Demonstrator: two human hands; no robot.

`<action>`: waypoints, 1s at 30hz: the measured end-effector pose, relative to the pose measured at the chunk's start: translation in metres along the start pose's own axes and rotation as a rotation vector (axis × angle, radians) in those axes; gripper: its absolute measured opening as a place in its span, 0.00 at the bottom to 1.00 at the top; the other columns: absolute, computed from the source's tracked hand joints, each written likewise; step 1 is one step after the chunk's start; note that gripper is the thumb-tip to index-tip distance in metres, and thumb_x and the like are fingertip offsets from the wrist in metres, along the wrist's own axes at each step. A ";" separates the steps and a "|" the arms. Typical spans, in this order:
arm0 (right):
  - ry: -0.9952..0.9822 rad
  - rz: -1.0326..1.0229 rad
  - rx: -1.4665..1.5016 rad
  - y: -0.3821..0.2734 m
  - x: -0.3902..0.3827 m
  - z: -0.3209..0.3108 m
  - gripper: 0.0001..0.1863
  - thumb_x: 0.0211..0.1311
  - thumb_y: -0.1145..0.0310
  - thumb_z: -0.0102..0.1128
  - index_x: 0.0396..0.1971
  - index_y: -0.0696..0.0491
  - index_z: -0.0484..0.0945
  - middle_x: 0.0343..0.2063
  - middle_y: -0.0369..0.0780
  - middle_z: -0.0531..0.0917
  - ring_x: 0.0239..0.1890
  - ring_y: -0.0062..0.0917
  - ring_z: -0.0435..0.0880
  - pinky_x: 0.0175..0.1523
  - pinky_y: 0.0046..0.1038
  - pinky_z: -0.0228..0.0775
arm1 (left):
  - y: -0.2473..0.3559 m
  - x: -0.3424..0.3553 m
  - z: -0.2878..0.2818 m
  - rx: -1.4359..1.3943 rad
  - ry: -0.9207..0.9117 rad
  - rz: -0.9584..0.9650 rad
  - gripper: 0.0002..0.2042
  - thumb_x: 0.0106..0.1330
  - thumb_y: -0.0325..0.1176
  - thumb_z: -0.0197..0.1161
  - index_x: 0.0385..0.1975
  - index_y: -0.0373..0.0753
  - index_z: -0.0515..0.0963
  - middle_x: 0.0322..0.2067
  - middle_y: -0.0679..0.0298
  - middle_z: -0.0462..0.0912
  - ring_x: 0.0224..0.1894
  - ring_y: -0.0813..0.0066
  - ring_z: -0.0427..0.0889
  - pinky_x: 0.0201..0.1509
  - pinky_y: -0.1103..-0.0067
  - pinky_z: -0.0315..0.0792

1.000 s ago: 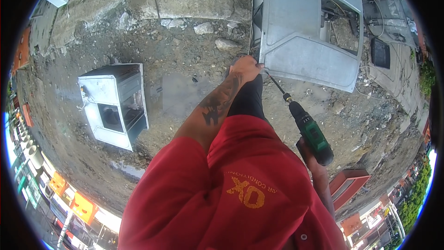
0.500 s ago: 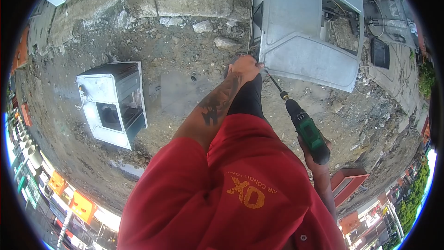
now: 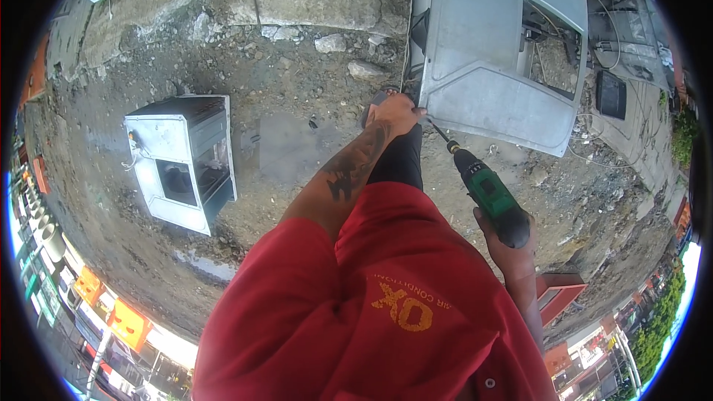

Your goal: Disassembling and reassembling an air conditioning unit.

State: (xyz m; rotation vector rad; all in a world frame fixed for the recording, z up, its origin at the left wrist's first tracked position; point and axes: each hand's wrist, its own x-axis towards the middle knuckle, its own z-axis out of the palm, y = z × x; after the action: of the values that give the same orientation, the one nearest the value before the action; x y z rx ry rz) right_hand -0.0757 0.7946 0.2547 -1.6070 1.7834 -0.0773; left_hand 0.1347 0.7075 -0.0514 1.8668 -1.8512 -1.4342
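Observation:
My right hand (image 3: 512,252) grips a green and black cordless drill (image 3: 490,197) at the right of my body. Its long thin bit (image 3: 440,132) points up and left, toward the near-left corner of a large grey sheet-metal casing (image 3: 483,89). At that corner my left hand (image 3: 395,113) is closed, its thumb side close to the bit's tip. Whatever its fingers pinch is too small or hidden to make out. The casing has a rectangular opening on its right side, with cables and parts showing inside.
On the left stands a smaller white metal box (image 3: 167,137) with open sides. Stones (image 3: 368,70) lie along a concrete edge ahead. A black rectangular panel (image 3: 611,94) and loose cable lie right of the casing. A red box (image 3: 561,297) is behind my right arm.
The drill has moved slightly up and left, bringing the bit's tip nearer my left hand. My left hand stays at the casing's corner. The view has shifted a little.

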 end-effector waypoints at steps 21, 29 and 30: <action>-0.052 0.161 -0.264 -0.035 0.023 -0.019 0.22 0.47 0.61 0.64 0.46 0.49 0.80 0.35 0.51 0.85 0.43 0.47 0.83 0.50 0.43 0.75 | -0.037 -0.023 -0.044 -0.274 -0.072 0.053 0.13 0.66 0.31 0.53 0.41 0.28 0.79 0.36 0.54 0.83 0.36 0.62 0.82 0.43 0.67 0.76; -0.121 0.223 -0.323 -0.056 0.040 -0.027 0.23 0.51 0.55 0.60 0.47 0.50 0.82 0.43 0.51 0.84 0.50 0.46 0.82 0.57 0.42 0.71 | -0.001 -0.128 -0.107 -1.141 -0.149 -0.267 0.10 0.66 0.22 0.56 0.44 0.30 0.78 0.38 0.60 0.84 0.35 0.76 0.80 0.40 0.80 0.75; -0.134 0.231 -0.308 -0.057 0.039 -0.028 0.24 0.51 0.54 0.61 0.47 0.51 0.82 0.44 0.51 0.84 0.50 0.46 0.81 0.57 0.42 0.71 | 0.004 -0.138 -0.106 -1.142 -0.135 -0.260 0.10 0.66 0.22 0.56 0.44 0.30 0.78 0.38 0.60 0.84 0.35 0.76 0.80 0.40 0.80 0.75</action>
State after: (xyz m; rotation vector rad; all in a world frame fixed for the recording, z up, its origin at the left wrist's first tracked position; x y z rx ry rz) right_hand -0.0410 0.7354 0.2857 -1.5568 1.9302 0.4220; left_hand 0.2347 0.7690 0.0772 1.3883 -0.4886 -2.0658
